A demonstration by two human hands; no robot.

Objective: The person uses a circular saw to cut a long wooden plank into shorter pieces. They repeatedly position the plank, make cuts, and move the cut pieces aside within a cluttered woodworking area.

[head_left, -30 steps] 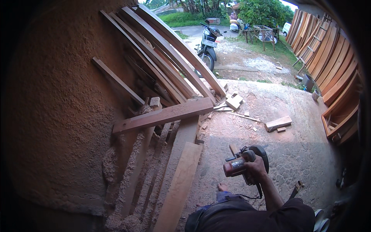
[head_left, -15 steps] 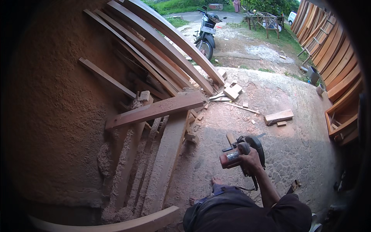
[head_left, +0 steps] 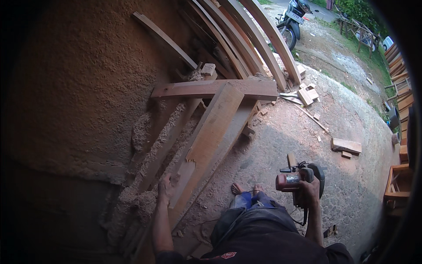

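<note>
My left hand [head_left: 165,189] grips the near left edge of a wooden board [head_left: 214,125] that slopes away from me. A jagged step marks the board's face partway along. Its far end rests on a crosswise beam [head_left: 184,89], and it lies above a wide plank [head_left: 241,115]. Off to the right, my right hand [head_left: 311,190] is closed on the handle of a red and black circular saw [head_left: 288,182], held up beside my body. The saw has a rounded black guard, and its blade cannot be made out. A dark cord hangs below it.
Shavings cover the stacked timber [head_left: 165,145] by the rough wall [head_left: 101,88]. Long planks [head_left: 259,39] lean at the back. Offcuts [head_left: 307,94] and a wood block [head_left: 346,145] lie on the concrete floor. A motorbike [head_left: 292,22] stands outside; wooden frames [head_left: 398,180] line the right.
The view has swung left. My left hand has come into sight, gripping a board that now rests on the crosswise beam. The circular saw stays in my right hand.
</note>
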